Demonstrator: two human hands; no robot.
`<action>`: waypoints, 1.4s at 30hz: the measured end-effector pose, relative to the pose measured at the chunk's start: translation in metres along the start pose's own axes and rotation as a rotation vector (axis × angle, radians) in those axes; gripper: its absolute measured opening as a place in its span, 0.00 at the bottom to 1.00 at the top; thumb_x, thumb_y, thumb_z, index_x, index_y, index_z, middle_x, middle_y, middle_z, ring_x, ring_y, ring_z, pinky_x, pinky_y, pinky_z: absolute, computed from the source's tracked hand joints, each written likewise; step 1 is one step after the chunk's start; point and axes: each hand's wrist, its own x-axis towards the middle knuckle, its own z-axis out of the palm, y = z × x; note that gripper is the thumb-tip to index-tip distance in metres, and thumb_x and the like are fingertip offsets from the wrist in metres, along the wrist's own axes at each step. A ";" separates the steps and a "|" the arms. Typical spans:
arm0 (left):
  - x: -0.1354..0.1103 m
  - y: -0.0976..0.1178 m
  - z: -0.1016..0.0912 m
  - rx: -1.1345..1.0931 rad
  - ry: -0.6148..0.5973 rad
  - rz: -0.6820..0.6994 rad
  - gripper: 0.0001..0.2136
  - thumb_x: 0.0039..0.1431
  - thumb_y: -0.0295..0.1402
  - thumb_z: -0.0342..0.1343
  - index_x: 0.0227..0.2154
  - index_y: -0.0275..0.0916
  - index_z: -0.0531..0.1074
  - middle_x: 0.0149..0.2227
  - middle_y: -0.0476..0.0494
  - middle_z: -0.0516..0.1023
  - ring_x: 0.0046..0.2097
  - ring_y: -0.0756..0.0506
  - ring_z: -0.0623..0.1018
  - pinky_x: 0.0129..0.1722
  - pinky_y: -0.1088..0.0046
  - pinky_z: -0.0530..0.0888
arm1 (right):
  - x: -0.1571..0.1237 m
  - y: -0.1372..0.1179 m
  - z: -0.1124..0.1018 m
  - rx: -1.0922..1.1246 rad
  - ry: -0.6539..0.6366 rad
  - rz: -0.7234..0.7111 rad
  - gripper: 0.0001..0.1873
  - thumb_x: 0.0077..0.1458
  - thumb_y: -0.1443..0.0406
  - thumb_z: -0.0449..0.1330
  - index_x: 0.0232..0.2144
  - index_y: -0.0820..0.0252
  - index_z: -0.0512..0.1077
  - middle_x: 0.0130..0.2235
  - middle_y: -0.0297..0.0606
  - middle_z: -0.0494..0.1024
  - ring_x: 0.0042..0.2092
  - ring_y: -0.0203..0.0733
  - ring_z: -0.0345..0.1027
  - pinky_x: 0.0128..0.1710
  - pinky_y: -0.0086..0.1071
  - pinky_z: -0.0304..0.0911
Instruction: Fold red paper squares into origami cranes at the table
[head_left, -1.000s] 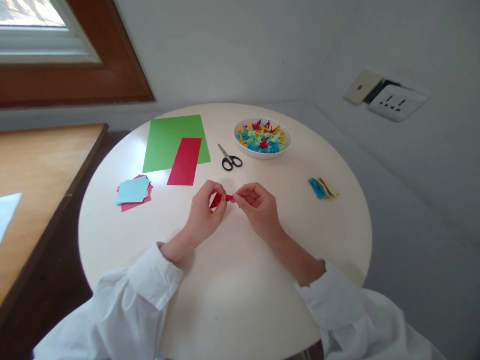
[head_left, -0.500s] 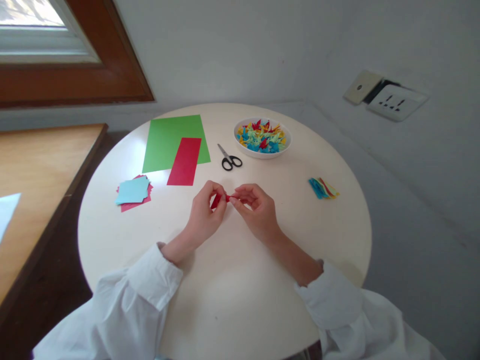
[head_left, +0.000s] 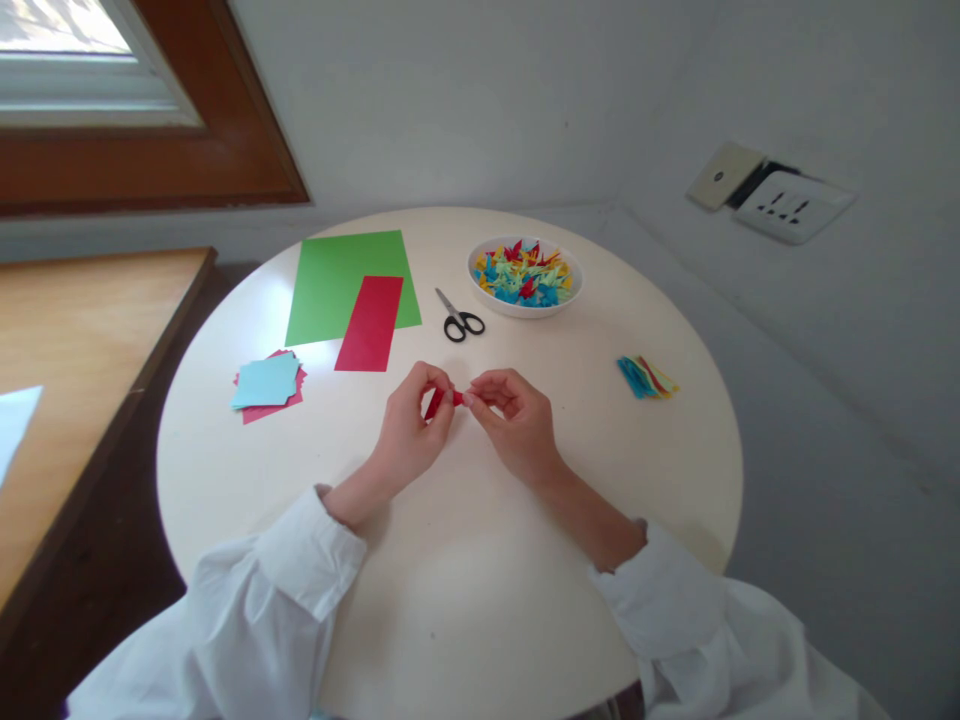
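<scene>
Between my two hands is a small folded piece of red paper, partly covered by the fingers. My left hand pinches it between thumb and fingers, with a dark red flap showing inside the grip. The thumb and fingertips of my right hand close on its right end. Just beyond the hands lie scissors with black handles, blades pointing away to the left. A red paper strip overlaps a green paper sheet at the far left.
A white bowl of small colourful folded paper pieces stands at the back of the round white table. Light-blue and pink paper squares are stacked at left. A fanned bundle of coloured folded paper lies at right. Walls border the table behind and right.
My right fingertips have shifted very slightly right, and a little more of the red paper shows between the hands. Everything else stays where it was.
</scene>
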 end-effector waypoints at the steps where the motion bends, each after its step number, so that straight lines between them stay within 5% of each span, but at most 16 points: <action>1: 0.000 0.000 0.000 0.002 0.000 0.000 0.04 0.53 0.24 0.49 0.28 0.40 0.60 0.28 0.49 0.67 0.31 0.50 0.69 0.30 0.74 0.67 | 0.000 0.000 0.000 0.002 -0.002 0.001 0.06 0.47 0.66 0.62 0.30 0.59 0.69 0.30 0.33 0.75 0.33 0.35 0.70 0.35 0.30 0.68; 18: -0.001 -0.003 0.003 -0.017 0.005 0.012 0.05 0.53 0.24 0.49 0.28 0.40 0.60 0.27 0.50 0.66 0.31 0.50 0.68 0.29 0.74 0.67 | 0.000 0.000 0.000 0.003 -0.056 0.046 0.12 0.46 0.62 0.63 0.35 0.58 0.69 0.32 0.34 0.76 0.33 0.37 0.71 0.36 0.33 0.69; 25: 0.000 -0.001 0.001 0.148 0.061 0.112 0.05 0.51 0.24 0.51 0.30 0.40 0.62 0.34 0.46 0.68 0.40 0.47 0.70 0.40 0.68 0.68 | 0.003 0.000 -0.002 -0.060 -0.001 0.005 0.07 0.47 0.63 0.61 0.30 0.59 0.69 0.31 0.35 0.75 0.32 0.36 0.70 0.34 0.31 0.67; 33: 0.000 0.006 -0.003 0.312 -0.037 -0.053 0.06 0.53 0.32 0.53 0.33 0.41 0.61 0.23 0.53 0.66 0.24 0.51 0.66 0.23 0.76 0.62 | 0.006 0.002 -0.008 -0.181 0.031 -0.034 0.05 0.47 0.66 0.60 0.29 0.59 0.69 0.30 0.34 0.75 0.29 0.35 0.67 0.31 0.31 0.64; 42: 0.000 0.003 -0.001 0.172 -0.072 -0.100 0.05 0.54 0.29 0.50 0.34 0.41 0.61 0.28 0.49 0.73 0.29 0.50 0.73 0.25 0.77 0.66 | 0.005 -0.005 -0.007 -0.363 -0.011 -0.143 0.04 0.47 0.70 0.57 0.29 0.58 0.70 0.29 0.33 0.76 0.28 0.34 0.66 0.29 0.29 0.61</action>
